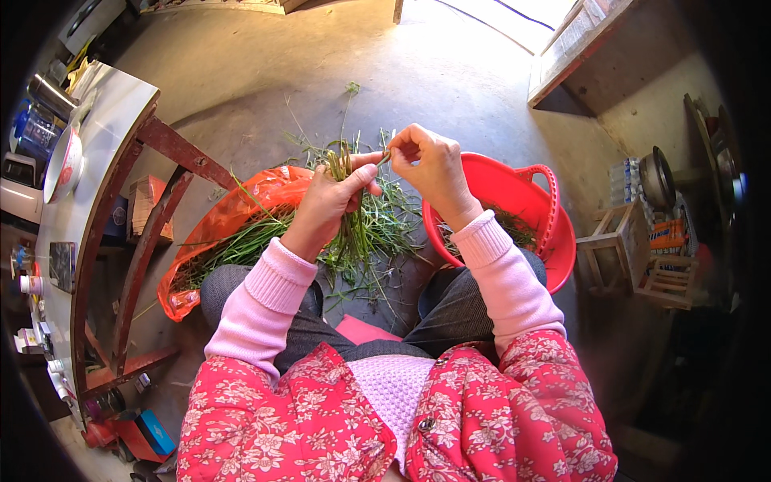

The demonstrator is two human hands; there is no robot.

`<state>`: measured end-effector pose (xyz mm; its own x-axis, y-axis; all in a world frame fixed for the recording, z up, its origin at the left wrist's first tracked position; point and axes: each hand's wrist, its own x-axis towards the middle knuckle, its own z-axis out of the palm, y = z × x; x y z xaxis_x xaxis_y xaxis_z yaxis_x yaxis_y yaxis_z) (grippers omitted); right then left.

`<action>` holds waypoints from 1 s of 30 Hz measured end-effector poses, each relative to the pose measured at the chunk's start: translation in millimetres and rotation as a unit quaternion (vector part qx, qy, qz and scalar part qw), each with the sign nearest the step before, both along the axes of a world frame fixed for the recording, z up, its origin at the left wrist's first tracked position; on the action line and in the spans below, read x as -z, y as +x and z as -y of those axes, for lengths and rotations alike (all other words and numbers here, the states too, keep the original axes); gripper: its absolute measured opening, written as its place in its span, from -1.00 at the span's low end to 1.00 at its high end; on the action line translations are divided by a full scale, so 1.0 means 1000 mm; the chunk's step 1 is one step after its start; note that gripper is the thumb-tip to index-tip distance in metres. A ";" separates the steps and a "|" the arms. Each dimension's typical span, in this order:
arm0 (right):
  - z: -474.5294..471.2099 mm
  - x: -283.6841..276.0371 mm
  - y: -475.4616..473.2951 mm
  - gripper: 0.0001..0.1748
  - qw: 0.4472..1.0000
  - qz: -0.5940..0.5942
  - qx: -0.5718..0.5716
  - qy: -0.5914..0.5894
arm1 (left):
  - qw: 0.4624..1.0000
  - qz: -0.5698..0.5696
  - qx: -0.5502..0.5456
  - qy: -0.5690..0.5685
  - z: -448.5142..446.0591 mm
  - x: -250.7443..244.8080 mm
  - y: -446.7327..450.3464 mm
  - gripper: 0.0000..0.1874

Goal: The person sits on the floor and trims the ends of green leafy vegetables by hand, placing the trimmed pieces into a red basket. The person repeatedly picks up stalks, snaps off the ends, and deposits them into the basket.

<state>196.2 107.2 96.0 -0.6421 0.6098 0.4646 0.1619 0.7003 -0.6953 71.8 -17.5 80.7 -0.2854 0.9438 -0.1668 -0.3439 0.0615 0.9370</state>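
Observation:
My left hand [337, 196] grips a bunch of long green stalks [355, 232], their cut-looking ends poking up above the thumb and the leafy part hanging down. With thumb and forefinger, my right hand [427, 165] pinches a thin green stem piece [384, 159] just beside the left fingertips. Below the hands, loose greens [385, 214] are heaped on the floor. An orange-red plastic bag [265, 187] lies open on the left, with more grassy greens [241, 244] in it. Right of my knees stands a red plastic basket [563, 241] holding some plant pieces [512, 229].
A white-topped table [114, 102] with dark red wooden legs [150, 235] stands close on the left; a bowl [63, 165] and a phone [62, 267] rest on it. Small wooden stools [620, 247] are at the right. Concrete floor [241, 78] stretches ahead towards a bright doorway [470, 30].

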 end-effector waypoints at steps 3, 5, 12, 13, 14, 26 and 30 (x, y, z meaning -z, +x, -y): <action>-0.001 0.000 0.000 -0.94 0.999 -0.013 0.008 -0.050 | 1.000 0.021 -0.003 0.008 -0.001 0.000 -0.001 -0.66; -0.001 -0.001 -0.001 -0.93 0.997 -0.027 -0.001 -0.069 | 0.999 0.032 -0.015 0.012 -0.003 0.000 -0.002 -0.66; 0.004 -0.003 0.002 -0.91 0.999 -0.014 -0.034 -0.006 | 0.998 -0.051 -0.037 0.026 0.001 0.000 0.002 -0.69; 0.003 -0.003 0.002 -0.92 0.999 -0.018 -0.037 -0.004 | 0.997 -0.072 -0.032 0.029 0.002 -0.001 0.003 -0.68; 0.002 -0.003 0.002 -0.92 0.999 -0.007 -0.037 -0.009 | 0.995 -0.091 -0.027 0.039 0.002 -0.001 0.003 -0.68; 0.002 -0.001 0.000 -0.92 0.998 -0.042 -0.043 -0.037 | 0.999 -0.019 -0.033 0.021 0.000 -0.002 0.001 -0.72; 0.000 0.001 -0.001 -0.91 0.998 -0.014 -0.025 0.064 | 1.000 -0.006 -0.017 0.022 0.001 -0.001 -0.001 -0.70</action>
<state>195.6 107.4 95.2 -0.6550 0.5123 0.5554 0.1062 0.7902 -0.6036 71.3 -18.1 81.3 -0.3186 0.9401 -0.1216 -0.3331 0.0091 0.9429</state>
